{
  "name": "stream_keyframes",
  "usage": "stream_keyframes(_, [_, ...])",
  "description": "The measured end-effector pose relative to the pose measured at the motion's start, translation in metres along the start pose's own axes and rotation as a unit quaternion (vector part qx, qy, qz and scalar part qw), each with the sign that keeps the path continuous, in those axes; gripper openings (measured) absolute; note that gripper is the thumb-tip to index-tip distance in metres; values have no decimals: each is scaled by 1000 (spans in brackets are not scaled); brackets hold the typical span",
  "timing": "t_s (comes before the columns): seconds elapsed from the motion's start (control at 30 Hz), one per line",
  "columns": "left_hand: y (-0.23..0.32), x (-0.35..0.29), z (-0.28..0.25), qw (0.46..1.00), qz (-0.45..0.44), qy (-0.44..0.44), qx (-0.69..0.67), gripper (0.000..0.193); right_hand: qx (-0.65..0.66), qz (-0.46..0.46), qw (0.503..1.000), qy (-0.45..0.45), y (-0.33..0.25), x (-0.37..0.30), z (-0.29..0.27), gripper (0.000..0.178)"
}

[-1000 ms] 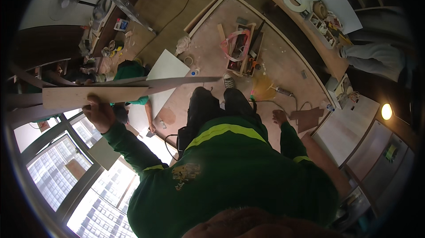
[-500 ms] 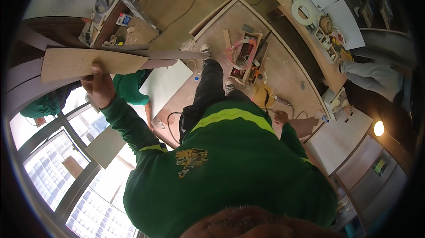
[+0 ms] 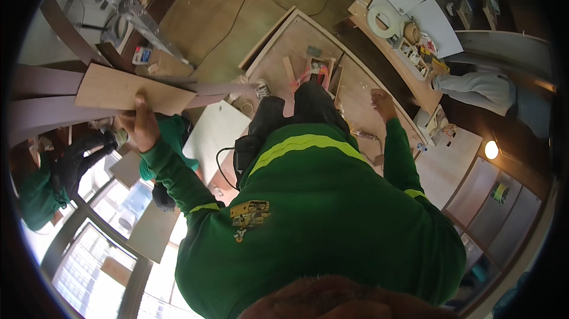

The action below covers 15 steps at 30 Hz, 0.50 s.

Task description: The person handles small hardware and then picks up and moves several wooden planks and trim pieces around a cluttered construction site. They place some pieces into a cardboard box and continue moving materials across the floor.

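At the left, my left hand [image 3: 140, 129] grips the lower edge of a light wooden board [image 3: 124, 89]. The thumb lies on the board's face and the other fingers are mostly hidden behind it. Long grey-brown strips [image 3: 47, 85] run behind the board; whether it touches them I cannot tell. My right hand [image 3: 385, 105] is held out to the right above a wide wooden panel, fingers loosely bent and apart, with nothing visible in it. Below that hand a caulking gun [image 3: 367, 136] lies on the panel.
A wooden toolbox [image 3: 325, 70] stands ahead of my legs on the panel [image 3: 269, 55]. A white board [image 3: 216, 132] lies left of my legs. Co-workers in green [image 3: 169, 141] are at the left; another person's grey-clad leg [image 3: 474, 91] is by the right workbench [image 3: 388, 52]. A metal ladder [image 3: 133, 13] stands far left.
My right hand has swung forward and outward from beside my body. The board in my left hand has tilted, its right end lower. My body and view have shifted; my legs now cover more of the toolbox.
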State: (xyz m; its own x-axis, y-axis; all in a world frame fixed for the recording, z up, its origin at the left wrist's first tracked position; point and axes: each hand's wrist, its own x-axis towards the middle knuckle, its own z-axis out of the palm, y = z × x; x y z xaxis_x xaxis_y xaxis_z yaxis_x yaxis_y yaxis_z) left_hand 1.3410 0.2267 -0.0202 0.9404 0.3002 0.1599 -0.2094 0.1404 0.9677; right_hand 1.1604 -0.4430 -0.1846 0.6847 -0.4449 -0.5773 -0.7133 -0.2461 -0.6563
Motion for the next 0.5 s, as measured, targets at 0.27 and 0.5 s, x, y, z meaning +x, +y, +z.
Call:
stream_keyframes(0.27, [-2,60,53,995,-17,-100,-15,48,58,86,992,-65,112,17,93,22])
stream_keyframes(0.5, [8,130,130,984,-27,-174,33,42,-95,-150,974,139,179,-29,203,25])
